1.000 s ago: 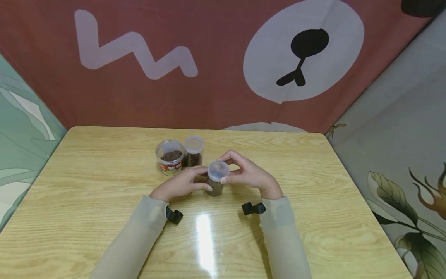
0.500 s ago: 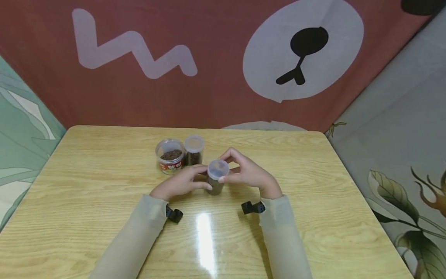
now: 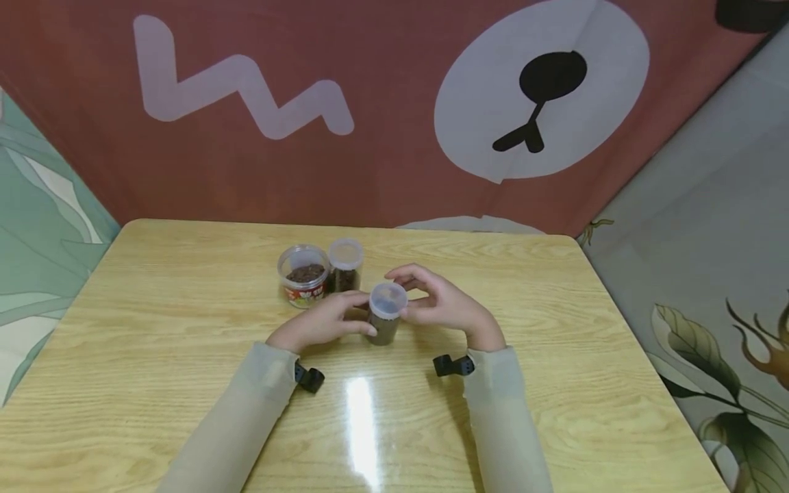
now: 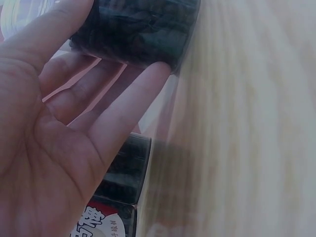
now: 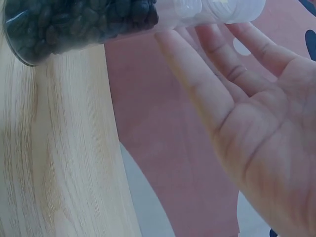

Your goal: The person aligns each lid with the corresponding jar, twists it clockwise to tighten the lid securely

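Note:
A small clear jar [image 3: 383,330] with dark pebble-like pieces inside stands on the table, its translucent white lid [image 3: 389,299] on top. My left hand [image 3: 320,323] holds the jar low down, thumb on the near side and fingers round the far side. At the lid's right edge is my right hand [image 3: 445,308], its fingers loosely spread and the thumb near the rim. In the right wrist view the fingers of that hand reach out beside the lid [image 5: 232,10]; the thumb is hidden there, so contact is hard to tell.
Behind the left hand a second lidded jar [image 3: 346,274] with dark contents stands against an uncovered clear tub [image 3: 305,291] of brown bits with a red label. The wooden table [image 3: 185,383] ends at a red printed cloth [image 3: 382,178].
My right hand has loosened from the lid and shifted slightly right, its thumb sliding out to the rim. The left hand and the jar have stayed in place.

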A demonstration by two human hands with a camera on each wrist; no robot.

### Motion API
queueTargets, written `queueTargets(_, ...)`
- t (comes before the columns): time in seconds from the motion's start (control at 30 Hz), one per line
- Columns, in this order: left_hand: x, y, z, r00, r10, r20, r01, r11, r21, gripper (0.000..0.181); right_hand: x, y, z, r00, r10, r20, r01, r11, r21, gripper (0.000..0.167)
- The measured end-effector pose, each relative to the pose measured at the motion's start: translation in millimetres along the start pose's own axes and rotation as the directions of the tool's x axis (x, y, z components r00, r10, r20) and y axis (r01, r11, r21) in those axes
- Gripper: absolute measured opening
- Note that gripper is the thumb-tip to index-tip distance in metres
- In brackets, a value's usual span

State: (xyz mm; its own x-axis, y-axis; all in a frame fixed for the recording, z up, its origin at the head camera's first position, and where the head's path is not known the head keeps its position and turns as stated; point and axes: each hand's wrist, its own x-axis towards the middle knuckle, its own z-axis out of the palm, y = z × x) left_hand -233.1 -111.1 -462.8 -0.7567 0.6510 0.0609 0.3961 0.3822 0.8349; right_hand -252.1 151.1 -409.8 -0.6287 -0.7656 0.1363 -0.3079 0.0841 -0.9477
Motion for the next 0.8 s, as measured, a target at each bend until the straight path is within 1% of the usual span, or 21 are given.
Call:
queueTargets(0.1,0.5,0.6,-1.0,1.0,-0.001,0.004,0.001,1.0,-0.005,0.056,-0.3,0.6,-0.9,1.0,-0.014,0.005,0.014,1.0,0.011,0.052)
queueTargets(0.3,0.7,1.6,-2.1,1.0,0.003,0.006,-0.003,1.0,-0.01,0.056,1.0,0.9,-1.0,0.999,-0.032,0.003,0.032,0.999,-0.007,0.048)
queueTargets(0.6,-0.5,0.6,-1.8,1.0,0.005,-0.002,-0.005,1.0,0.004,0.057,3.8,-0.5,1.0,1.0,0.027,-0.015,-0.027,1.0,0.008,0.042)
queueTargets(0.8,-0.4,1.5,-1.0,1.0,0.009,-0.006,-0.009,1.0,0.011,0.055,4.0,-1.9,2.2,0.999,0.041,-0.029,-0.041,0.999,-0.02,0.041)
